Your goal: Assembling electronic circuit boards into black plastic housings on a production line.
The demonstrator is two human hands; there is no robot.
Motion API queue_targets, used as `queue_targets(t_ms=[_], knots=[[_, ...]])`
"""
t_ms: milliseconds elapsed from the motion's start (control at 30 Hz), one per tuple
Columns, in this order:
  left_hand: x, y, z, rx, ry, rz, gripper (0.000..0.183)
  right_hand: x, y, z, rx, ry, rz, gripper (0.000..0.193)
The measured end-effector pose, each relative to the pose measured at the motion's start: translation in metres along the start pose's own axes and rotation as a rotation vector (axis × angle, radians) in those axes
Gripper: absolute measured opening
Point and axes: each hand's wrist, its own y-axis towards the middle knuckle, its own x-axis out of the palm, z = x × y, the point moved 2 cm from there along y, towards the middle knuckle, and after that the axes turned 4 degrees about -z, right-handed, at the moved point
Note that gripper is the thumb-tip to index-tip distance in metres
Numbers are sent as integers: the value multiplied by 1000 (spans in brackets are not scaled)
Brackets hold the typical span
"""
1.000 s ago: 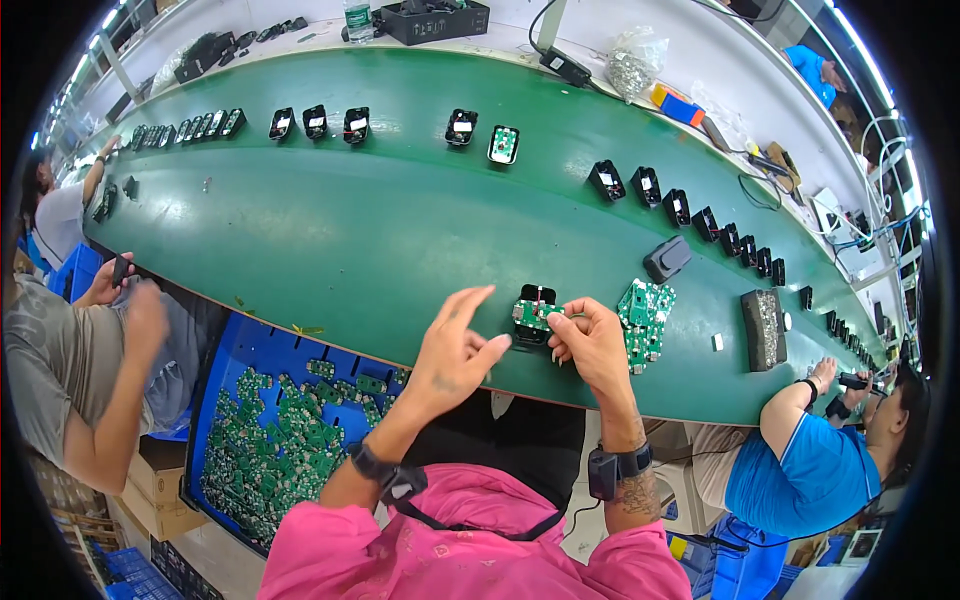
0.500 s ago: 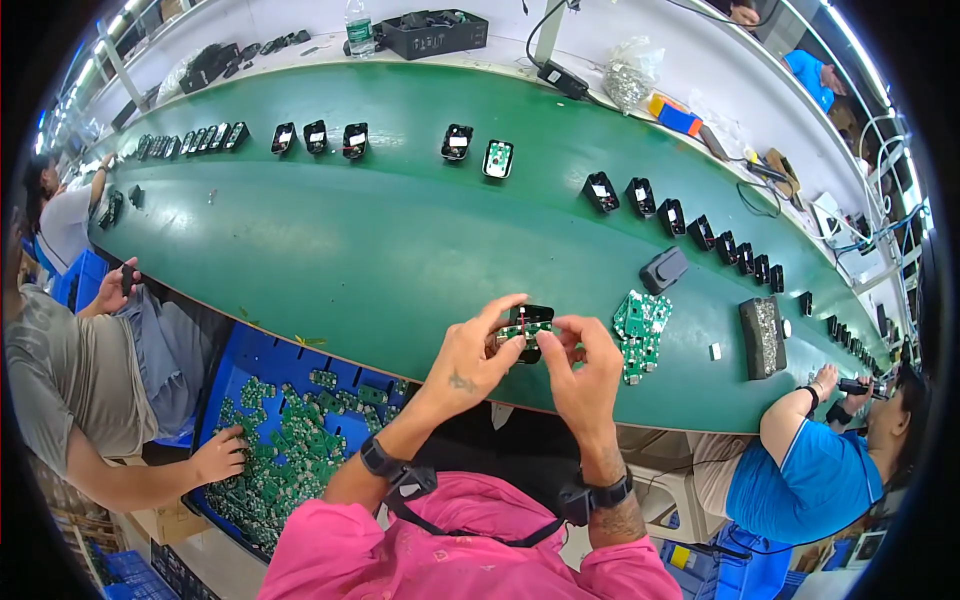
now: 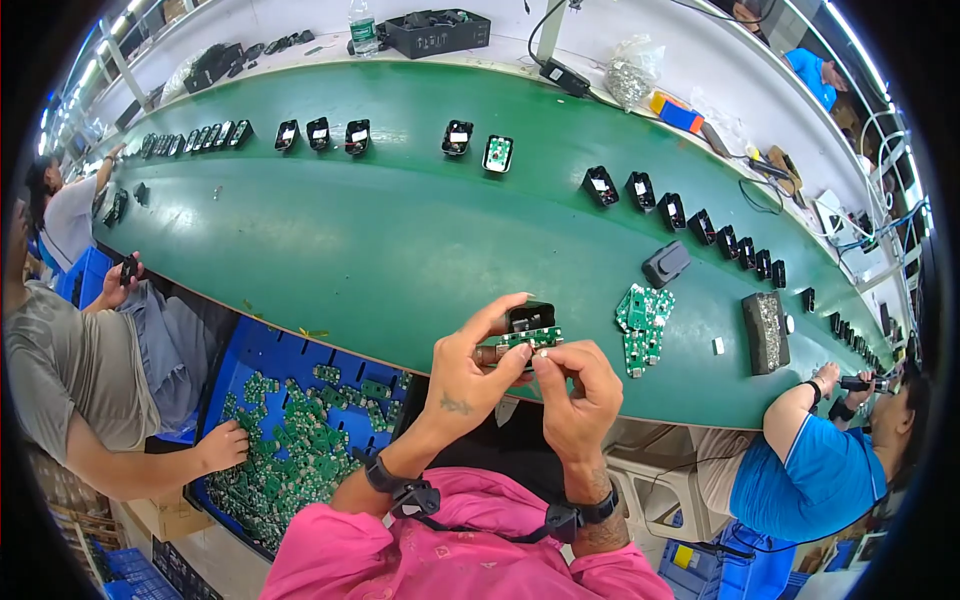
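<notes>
Over the near edge of the green table, my left hand [image 3: 466, 378] is closed around a small black plastic housing [image 3: 531, 316] and a green circuit board [image 3: 540, 337]. The board lies across the housing's near part, and the thumb presses at its near edge. My right hand [image 3: 578, 388] is closed in a pinch beside that edge, at a small white plug [image 3: 541, 353]; the wire to it is mostly hidden by fingers. Right of my hands, a loose pile of green circuit boards [image 3: 645, 325] lies on the table, with a closed black case [image 3: 667, 264] behind it.
Rows of open black housings [image 3: 600, 187] line the far side of the table [image 3: 400, 240]. A dark foam block [image 3: 766, 333] stands at the right. Below left is a blue bin [image 3: 240, 350] of boards, with a co-worker's hand [image 3: 222, 446] at it. Another co-worker [image 3: 820, 450] sits right.
The board has tilted in my left hand. My right hand has come down to the board's near edge, and the white plug has moved from the far side to there.
</notes>
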Motion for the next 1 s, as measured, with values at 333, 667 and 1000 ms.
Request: queue_targets(t_ms=[333, 667, 1000], knots=[[14, -22, 30, 50, 57, -68, 61, -9, -6, -28, -47, -100, 18, 4], [16, -29, 38, 345, 490, 33, 58, -28, 7, -60, -88, -435, -279, 7], [28, -33, 44, 615, 900, 95, 54, -38, 13, -67, -41, -545, -429, 7]])
